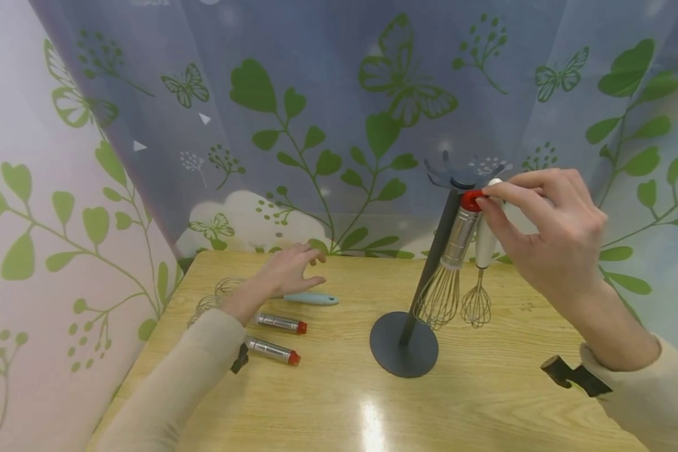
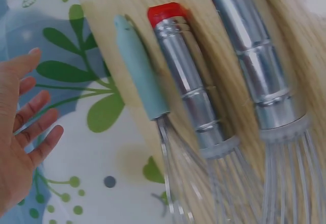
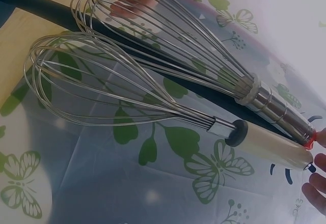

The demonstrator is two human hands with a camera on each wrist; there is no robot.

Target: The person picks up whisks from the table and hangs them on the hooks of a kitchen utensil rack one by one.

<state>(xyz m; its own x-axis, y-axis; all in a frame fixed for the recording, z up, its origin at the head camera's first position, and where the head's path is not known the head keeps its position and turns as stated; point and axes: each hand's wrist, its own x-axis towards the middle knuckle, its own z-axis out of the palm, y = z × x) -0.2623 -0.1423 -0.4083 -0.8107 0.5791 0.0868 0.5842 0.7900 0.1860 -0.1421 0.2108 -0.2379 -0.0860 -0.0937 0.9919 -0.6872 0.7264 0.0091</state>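
Observation:
In the head view my right hand (image 1: 559, 232) pinches the red end of a metal-handled whisk (image 1: 461, 242) up at the hooks of a black stand (image 1: 441, 245). Its wires hang downward beside the pole. Right beside it a white-handled whisk (image 1: 486, 248) hangs from the stand; in the right wrist view its cream handle (image 3: 275, 145) lies alongside the metal one. My left hand (image 1: 290, 270) is held over the table's left side with loose fingers and nothing in them. Nearest to that hand is a whisk with a light blue handle (image 2: 140, 71).
Two more whisks with metal handles and red ends lie on the wooden table (image 1: 328, 402), one whisk (image 1: 279, 323) behind the other whisk (image 1: 274, 350). The stand's round base (image 1: 384, 351) sits mid-table. A leaf-patterned curtain (image 1: 328, 94) hangs behind the far edge.

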